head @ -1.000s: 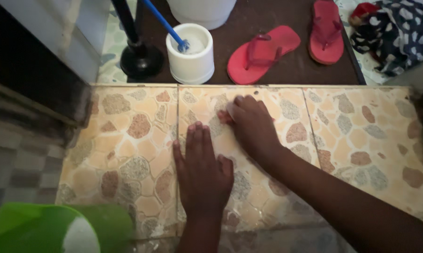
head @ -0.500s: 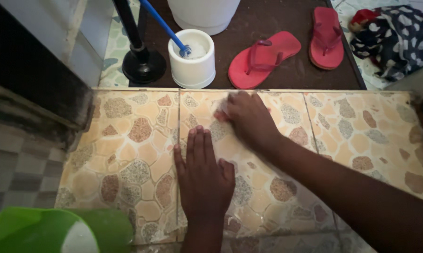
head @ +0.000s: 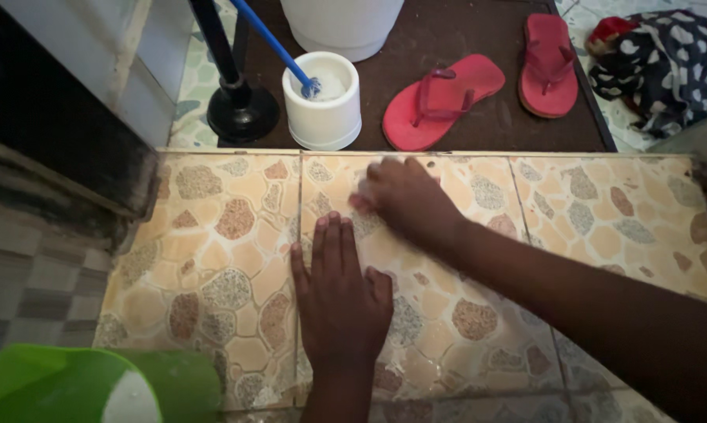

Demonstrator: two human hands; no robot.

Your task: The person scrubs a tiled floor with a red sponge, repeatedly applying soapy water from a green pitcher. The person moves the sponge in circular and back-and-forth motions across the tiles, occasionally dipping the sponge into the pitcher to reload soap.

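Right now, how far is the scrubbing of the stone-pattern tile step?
Done: the near part of the beige stone-pattern tile step shines wet. In hand: the right hand presses a small pale, pinkish scrubbing piece, mostly hidden, on the middle tile's far part; the left hand lies flat beside it. Left: the right tile looks dry and dull.

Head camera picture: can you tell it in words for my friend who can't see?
A right hand rubs a stone-patterned tiled step while the left hand lies flat beside it. Beyond lie red flip-flops and a white brush holder.
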